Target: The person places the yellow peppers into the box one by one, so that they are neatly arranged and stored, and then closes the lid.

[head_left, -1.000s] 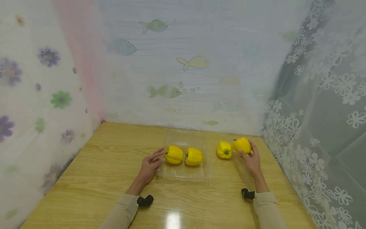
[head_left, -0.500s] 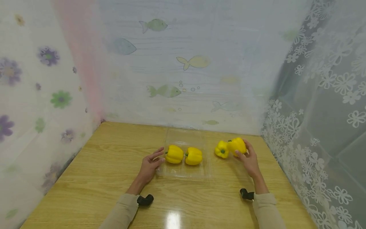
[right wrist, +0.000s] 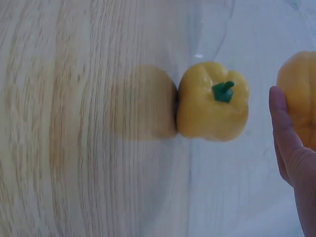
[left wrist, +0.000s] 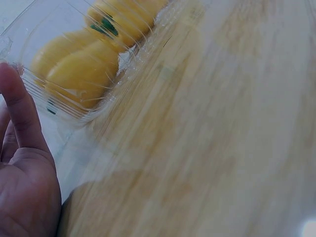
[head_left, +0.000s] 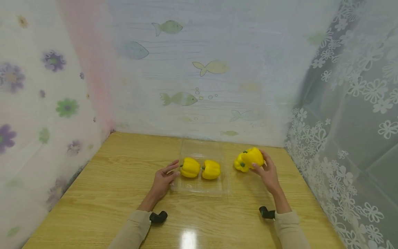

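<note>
My right hand (head_left: 269,175) holds a yellow bell pepper (head_left: 253,157), fingers behind it and thumb in front. That pepper overlaps another yellow bell pepper (head_left: 238,164) in the head view. In the right wrist view the second bell pepper (right wrist: 212,106) sits on the table, stem showing, apart from the held one. Two more bell peppers (head_left: 190,168) lie on their sides in a clear plastic clamshell container (head_left: 199,189). My left hand (head_left: 162,180) is at the container's left edge, fingers extended. A fingertip meets the rim in the left wrist view.
The container's clear lid (head_left: 200,147) lies opened toward the back wall. A wooden table (head_left: 124,193) spreads beneath everything. A fish-patterned sheet (head_left: 199,86) hangs behind it, with flower-patterned sheets on both sides.
My right hand has moved left with its bell pepper, which now overlaps the loose one in the head view. The loose pepper shifted slightly left. My left hand stays put.
</note>
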`<state>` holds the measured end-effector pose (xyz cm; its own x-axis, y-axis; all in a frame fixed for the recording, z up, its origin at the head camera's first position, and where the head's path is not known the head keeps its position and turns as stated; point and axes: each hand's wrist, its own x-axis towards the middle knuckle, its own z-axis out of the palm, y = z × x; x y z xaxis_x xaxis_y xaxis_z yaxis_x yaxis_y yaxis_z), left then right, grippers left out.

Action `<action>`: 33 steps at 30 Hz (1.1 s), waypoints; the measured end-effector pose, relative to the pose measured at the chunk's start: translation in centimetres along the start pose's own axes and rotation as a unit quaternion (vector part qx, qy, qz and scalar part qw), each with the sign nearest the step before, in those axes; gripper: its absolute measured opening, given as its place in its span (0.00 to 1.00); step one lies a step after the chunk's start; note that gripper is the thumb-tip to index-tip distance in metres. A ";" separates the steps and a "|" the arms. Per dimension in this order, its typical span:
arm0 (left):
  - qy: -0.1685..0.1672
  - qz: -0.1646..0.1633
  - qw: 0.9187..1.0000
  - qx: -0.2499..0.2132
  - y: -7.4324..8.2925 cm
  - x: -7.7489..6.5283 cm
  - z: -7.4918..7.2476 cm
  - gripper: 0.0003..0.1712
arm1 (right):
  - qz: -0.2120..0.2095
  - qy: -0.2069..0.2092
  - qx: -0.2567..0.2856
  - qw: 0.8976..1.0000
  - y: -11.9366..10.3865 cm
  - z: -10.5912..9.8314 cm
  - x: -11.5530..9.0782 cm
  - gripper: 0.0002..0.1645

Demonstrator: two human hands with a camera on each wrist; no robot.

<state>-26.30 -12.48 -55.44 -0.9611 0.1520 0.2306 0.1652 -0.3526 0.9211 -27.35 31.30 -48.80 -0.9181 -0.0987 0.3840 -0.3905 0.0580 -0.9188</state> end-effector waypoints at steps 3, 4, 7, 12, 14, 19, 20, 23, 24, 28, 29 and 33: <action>-0.001 0.003 1.000 0.004 -0.1 0.0 -0.1 0.30 | -0.006 -0.006 0.006 1.000 -0.1 0.4 0.0 0.38; -0.001 0.003 1.000 0.005 -0.1 0.0 -0.1 0.30 | -0.004 -0.008 0.006 1.000 -0.1 0.5 0.1 0.38; 0.000 0.003 1.000 0.004 -0.1 0.0 0.0 0.29 | 0.005 -0.016 0.012 1.000 -0.2 0.9 0.1 0.39; 0.002 0.003 1.000 0.000 -0.1 0.0 0.0 0.29 | 0.015 -0.042 0.014 0.999 -0.6 1.7 0.1 0.39; 0.004 0.005 1.000 -0.002 -0.1 0.1 0.0 0.28 | 0.014 -0.052 0.014 0.998 -0.8 2.1 0.2 0.39; 0.005 0.006 1.000 -0.001 -0.1 0.1 0.0 0.27 | 0.008 -0.073 0.025 0.997 -0.9 2.9 0.2 0.40; 0.004 0.006 1.000 0.000 -0.1 0.1 0.0 0.27 | 0.008 -0.076 0.028 0.997 -0.9 3.1 0.2 0.40; 0.002 0.007 1.000 0.001 -0.1 0.1 0.0 0.26 | 0.005 -0.081 0.037 0.996 -0.9 3.5 0.2 0.40; 0.002 0.007 1.000 0.002 -0.2 0.1 0.0 0.26 | 0.005 -0.082 0.040 0.996 -1.0 3.7 0.2 0.40; 0.001 0.010 1.000 0.004 -0.2 0.1 -0.1 0.26 | 0.004 -0.104 0.048 0.993 -0.9 4.6 0.1 0.42; 0.001 0.011 1.000 0.004 -0.2 0.1 -0.1 0.26 | 0.005 -0.112 0.051 0.992 -0.9 4.9 0.0 0.42; 0.000 0.011 1.000 0.008 -0.1 0.1 0.0 0.26 | 0.008 -0.133 0.055 0.990 -0.9 5.9 -0.3 0.43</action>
<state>-26.40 -12.46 -55.53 -0.9571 0.1451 0.2508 0.1897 -0.3406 0.9209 -26.35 25.38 -48.58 -0.8677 -0.3579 0.3449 -0.3529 -0.0451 -0.9346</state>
